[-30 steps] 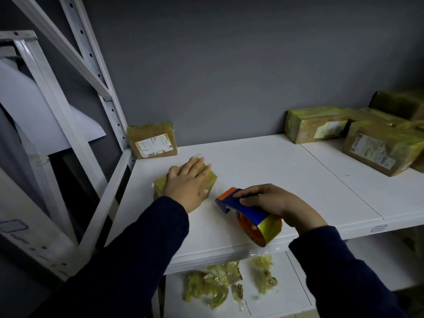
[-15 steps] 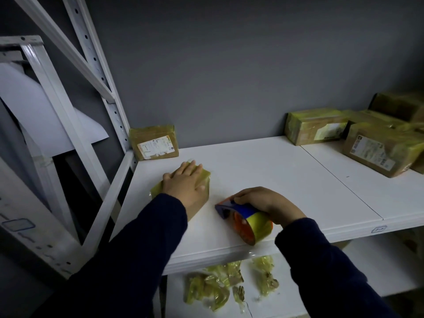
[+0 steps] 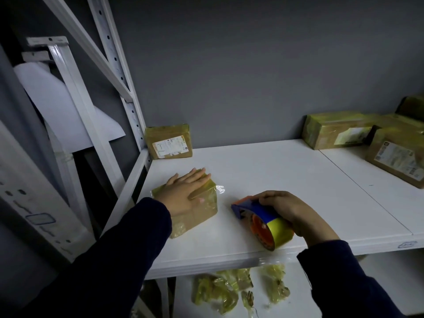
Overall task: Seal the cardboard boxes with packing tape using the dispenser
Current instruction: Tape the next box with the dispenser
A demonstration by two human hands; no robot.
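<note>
Room: white shelf board (image 3: 286,175) runs open rightward from small tape-wrapped brown cardboard box (image 3: 199,218), near the left edge. Left grip (image 3: 183,195) lies flat, fingers straight, on its glossy top. Right grip (image 3: 292,213) curls round blue-and-orange tape dispenser (image 3: 257,214) at the front edge, apart from the box.

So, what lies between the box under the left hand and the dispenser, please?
Bare white shelf separates box and dispenser in the head view; a clear tape tab juts from the box.

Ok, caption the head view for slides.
Left hand flat on a taped box, right hand gripping the tape dispenser on a white shelf.
</note>
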